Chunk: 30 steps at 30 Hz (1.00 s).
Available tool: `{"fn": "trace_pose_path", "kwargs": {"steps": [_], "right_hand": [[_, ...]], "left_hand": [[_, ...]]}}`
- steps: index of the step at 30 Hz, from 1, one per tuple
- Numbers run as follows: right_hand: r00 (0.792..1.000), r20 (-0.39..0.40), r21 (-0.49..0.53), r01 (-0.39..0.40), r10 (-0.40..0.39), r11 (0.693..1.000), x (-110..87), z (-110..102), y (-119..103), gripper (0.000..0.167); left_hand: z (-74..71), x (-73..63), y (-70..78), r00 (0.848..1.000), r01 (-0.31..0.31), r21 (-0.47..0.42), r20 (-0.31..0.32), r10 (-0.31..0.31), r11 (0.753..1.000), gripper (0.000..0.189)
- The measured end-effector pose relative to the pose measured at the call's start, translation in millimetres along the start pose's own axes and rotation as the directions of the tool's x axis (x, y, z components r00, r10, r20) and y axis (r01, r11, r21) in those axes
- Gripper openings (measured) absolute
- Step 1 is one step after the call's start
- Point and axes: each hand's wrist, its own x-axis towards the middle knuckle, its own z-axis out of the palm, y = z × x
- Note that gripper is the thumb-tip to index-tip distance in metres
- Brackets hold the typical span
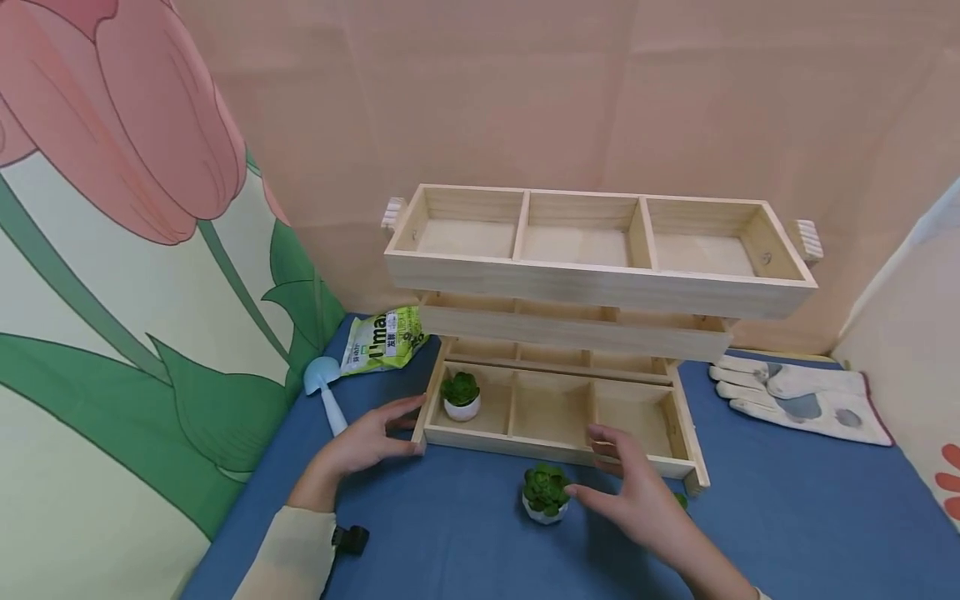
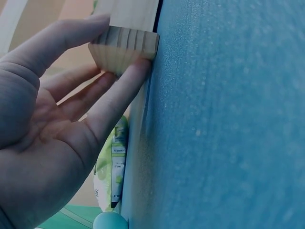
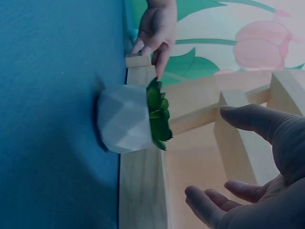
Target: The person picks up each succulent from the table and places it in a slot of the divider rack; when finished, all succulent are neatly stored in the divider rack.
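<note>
A tiered wooden planter stand (image 1: 555, 450) stands on the blue cloth, its trays split into compartments. My left hand (image 1: 367, 446) pinches the front left end of its base rail (image 2: 125, 43) between thumb and fingers. One potted succulent (image 1: 461, 396) sits in the lowest tray's left compartment. In front of the tray, a second succulent (image 1: 545, 492) in a white faceted pot (image 3: 125, 117) stands upright on the cloth. My right hand (image 1: 637, 496) hovers beside it with fingers spread, holding nothing. In the right wrist view a gap separates the fingers from the pot.
A green and white bag (image 1: 384, 340) and a light blue scoop (image 1: 324, 383) lie left of the stand. White gloves (image 1: 802, 398) lie to the right. A bit of green leaf (image 1: 681, 500) shows behind my right wrist. The upper trays (image 1: 600, 279) overhang the back.
</note>
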Motion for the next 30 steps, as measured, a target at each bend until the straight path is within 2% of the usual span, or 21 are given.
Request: {"fn": "trace_pose_path", "kwargs": {"steps": [4, 15, 30], "right_hand": [[1.000, 0.007, 0.028, -0.023, 0.023, 0.999, -3.8, 5, 3, 0.092], [0.994, 0.027, 0.076, -0.103, 0.102, 0.992, -5.1, 20, 10, 0.096], [0.998, 0.005, 0.120, -0.068, 0.067, 0.990, -3.7, 41, 23, 0.091]], "left_hand": [[1.5, -2.5, -1.1, 1.000, 0.010, 0.000, -0.003, -0.010, 1.000, 0.085], [1.9, -1.7, -0.5, 1.000, -0.015, 0.023, -0.001, 0.015, 1.000, 0.085], [-0.7, 1.4, -1.5, 1.000, -0.003, 0.008, 0.002, 0.003, 1.000, 0.086]]}}
